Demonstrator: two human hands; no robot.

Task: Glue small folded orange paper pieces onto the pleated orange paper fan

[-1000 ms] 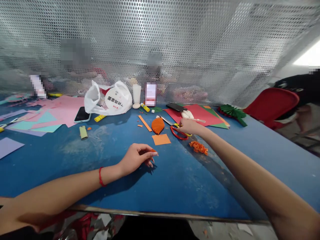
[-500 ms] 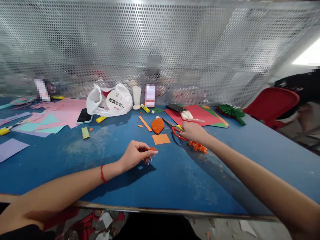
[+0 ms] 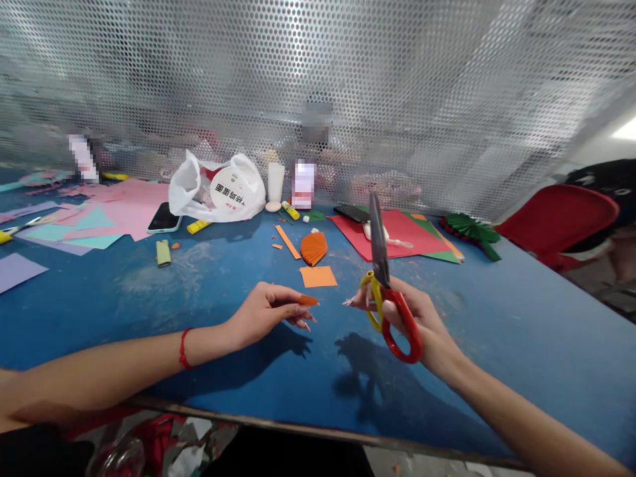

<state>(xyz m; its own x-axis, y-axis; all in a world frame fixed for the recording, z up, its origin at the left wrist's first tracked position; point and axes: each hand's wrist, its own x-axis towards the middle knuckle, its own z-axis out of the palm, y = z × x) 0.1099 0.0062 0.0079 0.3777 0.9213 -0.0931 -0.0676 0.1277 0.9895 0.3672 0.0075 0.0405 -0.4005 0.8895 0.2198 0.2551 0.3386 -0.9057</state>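
Note:
Between the thumb and fingers of my left hand is a small folded piece of orange paper, held just above the blue table. My right hand grips a pair of scissors by its red and yellow handles, the dark blades together and pointing up. Beyond my hands lie a flat orange paper rectangle, a pleated orange paper leaf shape and a narrow orange strip.
Red and green paper sheets lie under a black phone at right, near a green pleated paper piece. A white plastic bag, another phone, a lighter and pink sheets are at left. A perforated metal panel stands behind.
My right hand has lifted the scissors off the table and drawn them back toward me, blades now upward. My left hand still pinches the orange paper, having barely moved.

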